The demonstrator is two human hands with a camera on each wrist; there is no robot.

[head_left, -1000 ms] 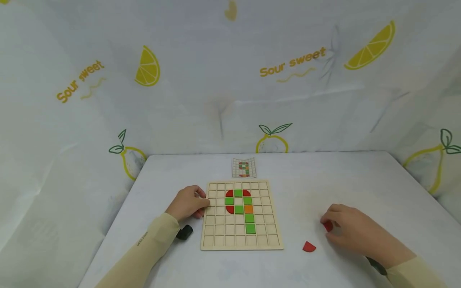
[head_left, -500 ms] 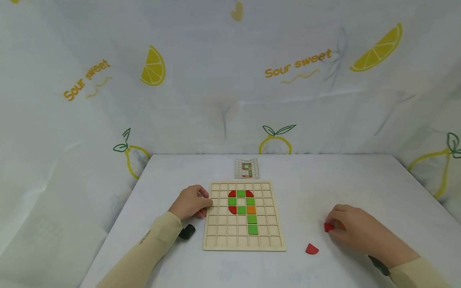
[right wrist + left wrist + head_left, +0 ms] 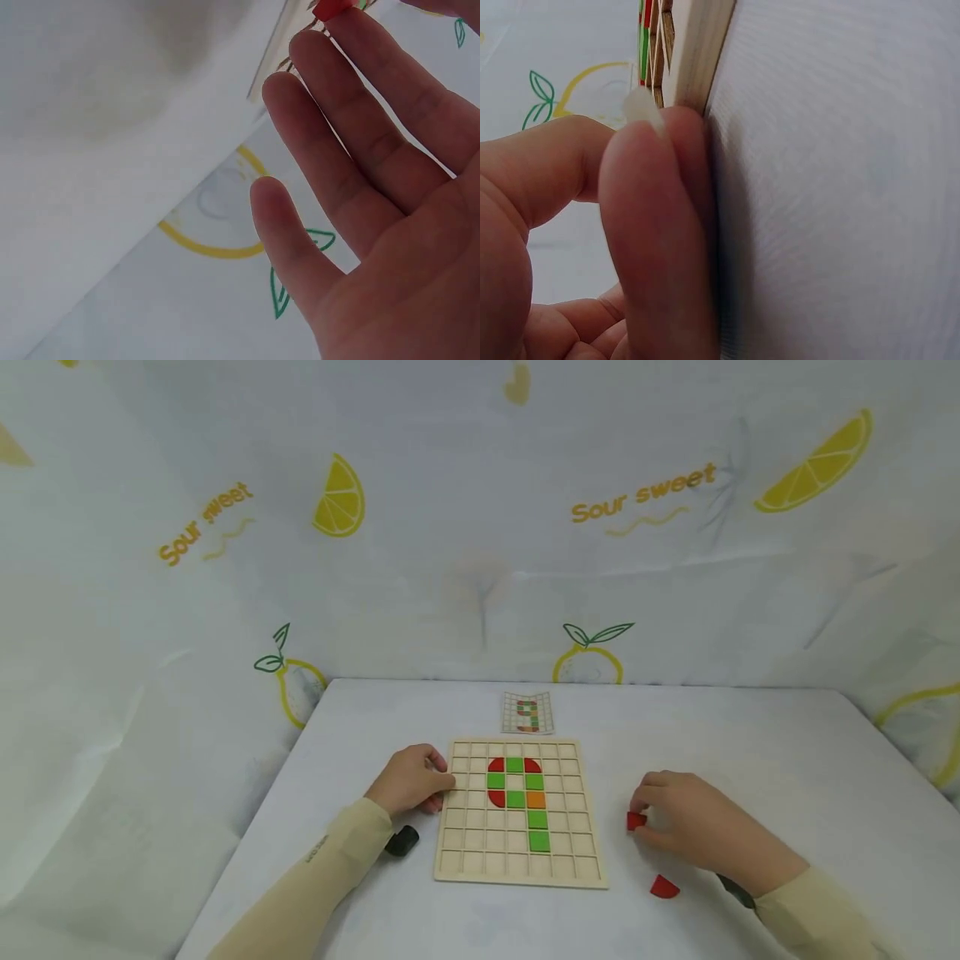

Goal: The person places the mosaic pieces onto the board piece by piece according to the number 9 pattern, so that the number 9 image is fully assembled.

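In the head view, a pale wooden grid board (image 3: 480, 842) lies on the table with several green squares, red quarter-round pieces and one orange square (image 3: 536, 799) set in a 9-like shape. My left hand (image 3: 411, 779) grips the board's left edge; the left wrist view shows the thumb (image 3: 649, 225) against its side. To the right of the board, my right hand (image 3: 686, 818) pinches a small red piece (image 3: 636, 821) between thumb and fingertips. Its other fingers are spread in the right wrist view. A loose red quarter-round piece (image 3: 664, 887) lies nearer me.
Behind the board lies a small pattern card (image 3: 528, 713) with a similar coloured figure. A white cloth covers the table (image 3: 720, 718), and a white sheet with lemon prints (image 3: 450, 527) hangs behind. Dark wrist devices (image 3: 402, 841) sit under both wrists.
My right hand has moved left toward the board with the red piece. An orange bit seen under that hand half a second ago is now hidden. The left hand stays on the board's edge.
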